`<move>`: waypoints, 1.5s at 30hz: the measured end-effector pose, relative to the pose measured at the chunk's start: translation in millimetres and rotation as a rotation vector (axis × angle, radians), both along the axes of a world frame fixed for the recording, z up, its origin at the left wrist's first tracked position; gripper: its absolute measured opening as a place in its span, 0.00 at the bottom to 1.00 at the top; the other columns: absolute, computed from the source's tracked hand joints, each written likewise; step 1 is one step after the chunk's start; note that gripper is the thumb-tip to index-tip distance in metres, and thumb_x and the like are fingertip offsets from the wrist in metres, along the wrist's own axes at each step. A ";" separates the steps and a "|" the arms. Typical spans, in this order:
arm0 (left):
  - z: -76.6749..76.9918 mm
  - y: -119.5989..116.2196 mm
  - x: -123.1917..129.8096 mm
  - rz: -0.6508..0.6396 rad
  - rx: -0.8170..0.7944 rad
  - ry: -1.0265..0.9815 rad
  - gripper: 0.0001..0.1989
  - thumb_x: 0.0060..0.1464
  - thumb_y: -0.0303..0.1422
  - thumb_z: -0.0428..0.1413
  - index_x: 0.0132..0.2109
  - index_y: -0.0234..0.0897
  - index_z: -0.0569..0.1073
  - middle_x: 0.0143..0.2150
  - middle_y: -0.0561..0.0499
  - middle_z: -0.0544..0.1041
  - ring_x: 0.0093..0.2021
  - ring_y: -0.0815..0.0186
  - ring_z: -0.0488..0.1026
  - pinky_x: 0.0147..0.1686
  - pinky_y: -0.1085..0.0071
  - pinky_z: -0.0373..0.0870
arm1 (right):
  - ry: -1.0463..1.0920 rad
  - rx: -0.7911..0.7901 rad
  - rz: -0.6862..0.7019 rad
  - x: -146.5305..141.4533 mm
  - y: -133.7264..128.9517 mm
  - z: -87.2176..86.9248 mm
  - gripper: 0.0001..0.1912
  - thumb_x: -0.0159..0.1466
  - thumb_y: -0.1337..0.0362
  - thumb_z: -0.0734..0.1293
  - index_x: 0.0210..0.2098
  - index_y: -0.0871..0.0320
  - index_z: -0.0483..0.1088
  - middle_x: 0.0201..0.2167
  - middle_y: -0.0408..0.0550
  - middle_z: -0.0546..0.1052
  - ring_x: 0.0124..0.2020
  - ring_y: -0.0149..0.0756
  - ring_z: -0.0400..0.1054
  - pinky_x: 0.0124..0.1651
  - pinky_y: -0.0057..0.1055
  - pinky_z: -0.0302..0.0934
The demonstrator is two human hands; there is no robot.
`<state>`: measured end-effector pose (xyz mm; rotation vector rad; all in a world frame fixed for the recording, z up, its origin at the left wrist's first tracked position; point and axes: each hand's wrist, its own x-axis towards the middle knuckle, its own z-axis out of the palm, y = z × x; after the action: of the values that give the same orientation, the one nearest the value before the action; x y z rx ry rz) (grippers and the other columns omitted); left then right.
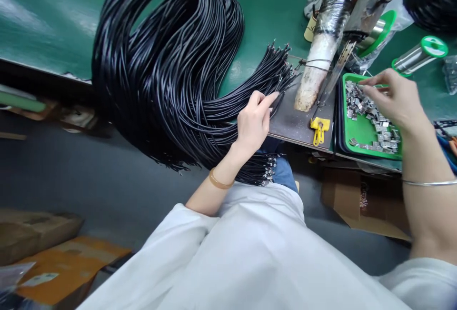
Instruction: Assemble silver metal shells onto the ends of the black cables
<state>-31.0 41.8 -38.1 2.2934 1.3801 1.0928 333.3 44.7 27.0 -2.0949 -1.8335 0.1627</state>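
Observation:
My left hand is closed in a pinch on a black cable near its stripped end, at the edge of the work board. Beside it lies a thick bundle of black cables, their bare tips fanned toward the ventilation hose. My right hand is over a green tray of small metal connectors. Its thumb and forefinger come together at the tray's upper left; whatever is between them is too small to make out.
A foil-wrapped hose with a white end hangs over the brown board. A yellow clamp grips the board's front edge. Solder spools stand behind the tray. Finished-looking cable ends rest across my lap. An open carton is below.

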 end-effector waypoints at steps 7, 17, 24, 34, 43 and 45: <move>0.9 -7.6 1.7 -0.044 0.065 0.167 0.13 0.66 0.36 0.54 0.48 0.34 0.79 0.43 0.43 0.74 0.41 0.59 0.73 0.39 0.65 0.68 | 0.095 -0.002 0.178 -9.3 -27.8 -11.6 0.14 0.64 0.56 0.70 0.38 0.62 0.72 0.46 0.51 0.81 0.43 0.26 0.72 0.40 0.27 0.58; 7.5 9.0 -1.6 0.082 -0.259 -0.814 0.05 0.62 0.35 0.57 0.38 0.40 0.69 0.31 0.55 0.68 0.27 0.71 0.66 0.28 0.73 0.64 | 0.172 0.503 -0.155 -25.9 -105.9 15.9 0.12 0.63 0.57 0.73 0.40 0.59 0.75 0.29 0.47 0.78 0.25 0.29 0.72 0.27 0.26 0.58; 31.6 1.0 -11.1 -0.166 -0.698 -1.191 0.09 0.55 0.35 0.63 0.39 0.41 0.69 0.37 0.52 0.80 0.34 0.68 0.78 0.28 0.76 0.73 | 0.088 0.306 -0.176 -57.4 -139.0 14.4 0.12 0.67 0.58 0.67 0.48 0.55 0.70 0.29 0.41 0.78 0.27 0.33 0.74 0.34 0.30 0.65; 56.2 -24.6 -19.1 -0.829 -0.956 -0.659 0.10 0.56 0.38 0.64 0.43 0.39 0.83 0.29 0.47 0.82 0.22 0.66 0.75 0.22 0.70 0.72 | -0.080 -0.009 0.007 -46.6 -106.3 -4.4 0.06 0.60 0.64 0.71 0.29 0.54 0.70 0.31 0.42 0.77 0.27 0.31 0.68 0.37 0.31 0.59; 28.0 -49.4 28.6 -0.691 -1.262 -0.810 0.10 0.56 0.31 0.61 0.43 0.30 0.75 0.24 0.51 0.78 0.17 0.78 0.60 0.18 0.79 0.54 | 0.030 0.537 -0.267 -69.0 -127.5 7.5 0.09 0.57 0.59 0.74 0.29 0.54 0.70 0.34 0.48 0.79 0.35 0.43 0.75 0.29 0.37 0.67; 21.7 -50.0 31.8 -0.545 -1.237 -0.948 0.10 0.57 0.33 0.61 0.43 0.31 0.74 0.24 0.52 0.77 0.15 0.80 0.55 0.17 0.78 0.48 | 0.245 0.613 -0.302 -94.7 -134.2 15.6 0.11 0.56 0.61 0.75 0.27 0.54 0.69 0.34 0.48 0.79 0.31 0.41 0.75 0.29 0.40 0.70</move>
<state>0.7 -8.3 -16.5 0.9018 0.6078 0.6316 238.6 -89.5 42.7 -1.7814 -1.2043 -0.1899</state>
